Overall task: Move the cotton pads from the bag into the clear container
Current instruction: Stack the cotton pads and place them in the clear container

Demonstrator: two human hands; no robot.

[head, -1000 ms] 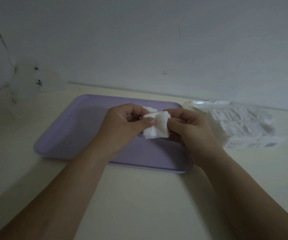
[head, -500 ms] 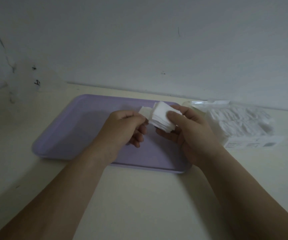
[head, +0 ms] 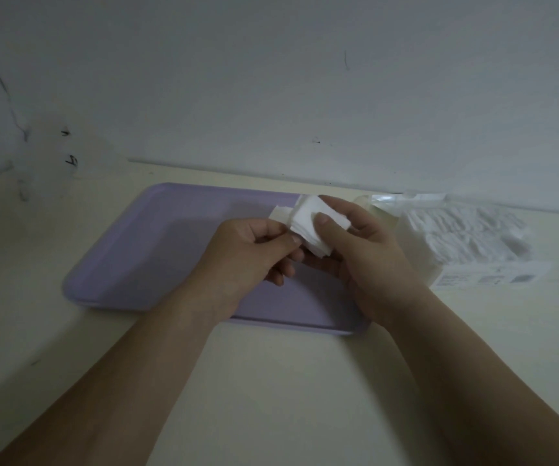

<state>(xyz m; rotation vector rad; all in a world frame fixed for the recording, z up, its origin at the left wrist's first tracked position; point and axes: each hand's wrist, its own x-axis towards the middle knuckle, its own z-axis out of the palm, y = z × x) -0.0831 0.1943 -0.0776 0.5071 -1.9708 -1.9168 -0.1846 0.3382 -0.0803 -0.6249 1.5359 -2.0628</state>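
Observation:
Over the right half of the purple tray [head: 143, 250], my right hand [head: 365, 257] grips a small stack of white cotton pads [head: 306, 223], thumb pressed on top. My left hand [head: 248, 253] pinches the left edge of the stack, where one pad [head: 280, 215] sticks out. The clear plastic bag [head: 466, 243] with more white pads lies on the table to the right of the tray. A clear container [head: 36, 156] with black marks stands at the far left by the wall, faint and hard to make out.
The cream table [head: 271, 381] runs from the wall to the near edge of view. The grey wall [head: 305, 79] rises right behind the tray and the bag.
One second ago both hands pinched the pads flat between them. Now the stack sits tilted in my right hand, slightly farther right, while my left hand keeps pinching its left edge.

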